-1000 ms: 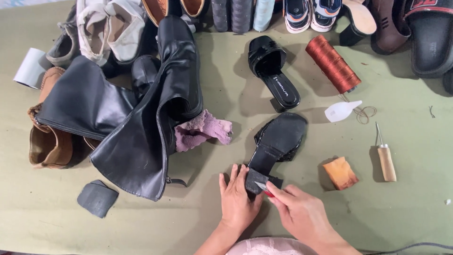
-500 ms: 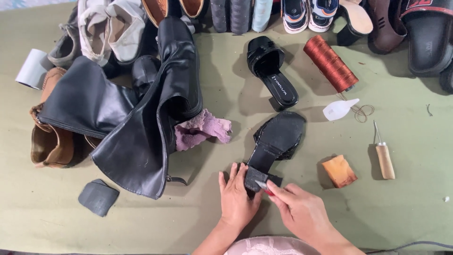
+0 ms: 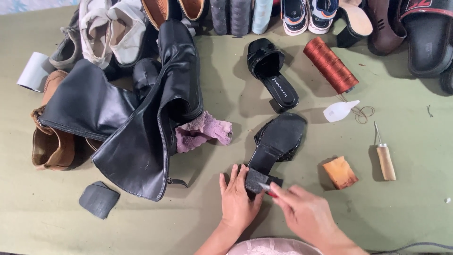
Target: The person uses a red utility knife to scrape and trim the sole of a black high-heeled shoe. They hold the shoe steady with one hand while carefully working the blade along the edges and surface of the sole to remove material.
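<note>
Your left hand lies flat, steadying upturned black sandal heel; right hand pinches small blade there, on near counter.

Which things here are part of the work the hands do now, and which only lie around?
In use:
- left hand, pressing the heel
- right hand, holding a small red tool
- upturned black sandal

Lying about:
- black boots
- second sandal
- thread spool
- awl
- pink rag
- brown block
- grey patch
</note>
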